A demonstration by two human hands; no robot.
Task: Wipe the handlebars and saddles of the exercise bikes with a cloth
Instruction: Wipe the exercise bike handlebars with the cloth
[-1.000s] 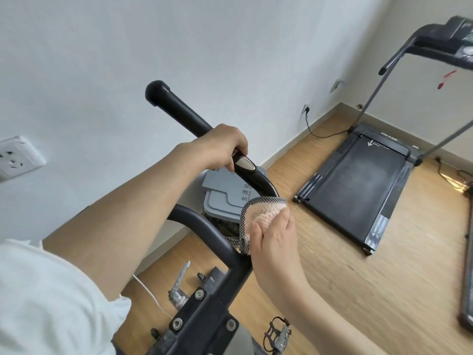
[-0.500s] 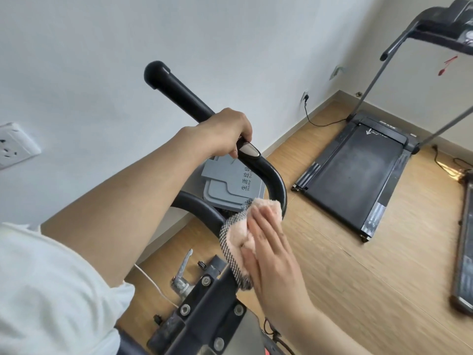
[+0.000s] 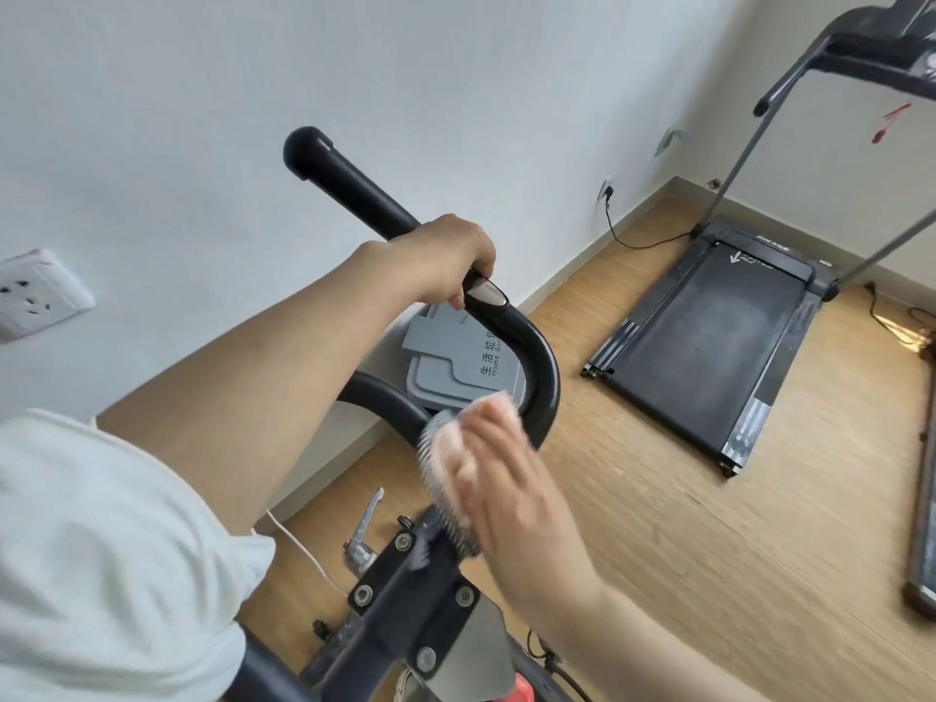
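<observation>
The exercise bike's black curved handlebar (image 3: pixel 542 377) rises from a bolted bracket at the bottom centre up to a capped end at upper left. My left hand (image 3: pixel 445 260) is wrapped around the upper grip, just above a silver pulse sensor. Lower down, my right hand (image 3: pixel 501 478) presses a pink cloth with a black-and-white checked edge (image 3: pixel 440 448) flat against the lower part of the bar near the stem. That hand and the cloth are blurred. No saddle is in view.
A grey lidded bin (image 3: pixel 451 362) stands on the wooden floor behind the handlebar, against the white wall. A black treadmill (image 3: pixel 709 342) lies to the right with its cable plugged into the wall. A wall socket (image 3: pixel 35 291) sits at the left. A white cable and a metal lever lie near the bike's base.
My right hand has slid the cloth down the handlebar from the lower bend toward the stem bracket. My left hand has kept its grip on the upper bar.
</observation>
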